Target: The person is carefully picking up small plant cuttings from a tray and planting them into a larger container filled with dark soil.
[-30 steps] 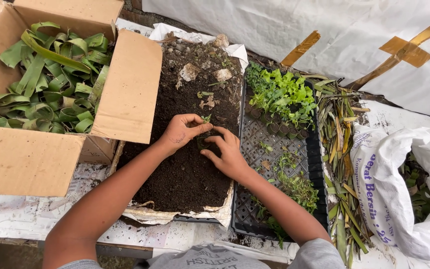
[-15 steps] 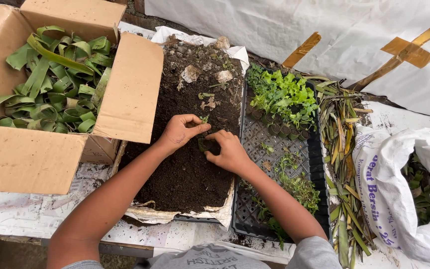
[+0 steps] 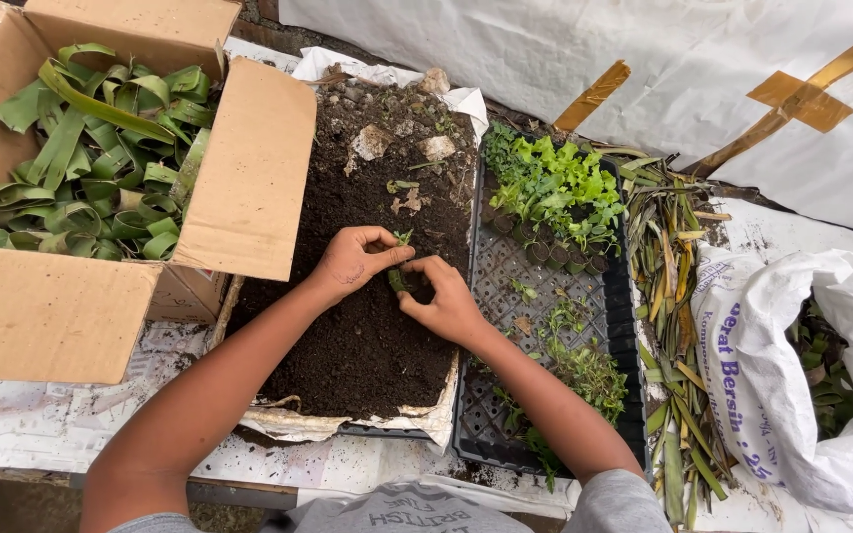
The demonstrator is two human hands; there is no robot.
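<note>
Far left of the grip stands an open brown cardboard box [image 3: 101, 296] of curled green leaf strips [image 3: 91, 158]. Over the dark loose soil heap [image 3: 367, 336], the left hand [image 3: 352, 262] and right hand [image 3: 441, 301] pinch one small green leaf-wrapped seedling [image 3: 399, 278] between their fingertips. Right of the grip lies a black plastic seedling tray [image 3: 545, 286].

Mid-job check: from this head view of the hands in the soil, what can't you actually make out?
Head view only:
- The small green leaf cup: its base is hidden by the left hand, the right hand and the soil.
- Seedling: too small to identify.
- White sack: contents mostly hidden by its folds.
- Cardboard box: cut off by the left edge.
- Black tray: near end hidden by the right forearm.
</note>
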